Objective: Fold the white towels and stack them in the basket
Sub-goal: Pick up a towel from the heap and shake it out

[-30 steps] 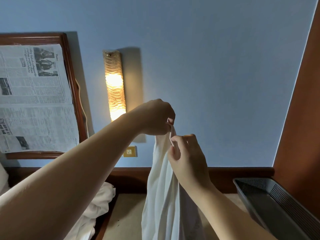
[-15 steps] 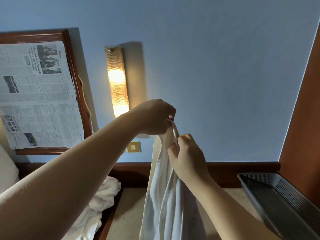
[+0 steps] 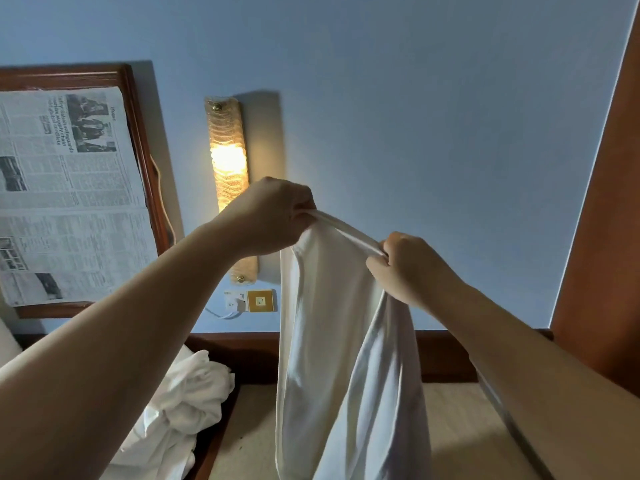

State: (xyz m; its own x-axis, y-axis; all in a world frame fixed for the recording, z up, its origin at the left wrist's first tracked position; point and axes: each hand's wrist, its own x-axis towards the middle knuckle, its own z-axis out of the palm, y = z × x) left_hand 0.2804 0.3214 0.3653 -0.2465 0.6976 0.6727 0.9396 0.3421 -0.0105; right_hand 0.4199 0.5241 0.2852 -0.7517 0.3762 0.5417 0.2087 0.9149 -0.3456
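A beige, dark-wood-edged bench point(image 3: 460, 427) fills the lower centre and right of the frame. A crumpled heap of white towels point(image 3: 180, 407) lies lower left, beside it.

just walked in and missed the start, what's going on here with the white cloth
A person is holding a white towel up in the air by its top edge. The left hand pinches one end of that edge and the right hand pinches it a little further along, so a short stretch is pulled taut between them while the rest hangs down. It is not folded yet. More crumpled white towels lie in a heap at the lower left. A lit wall lamp glows behind.
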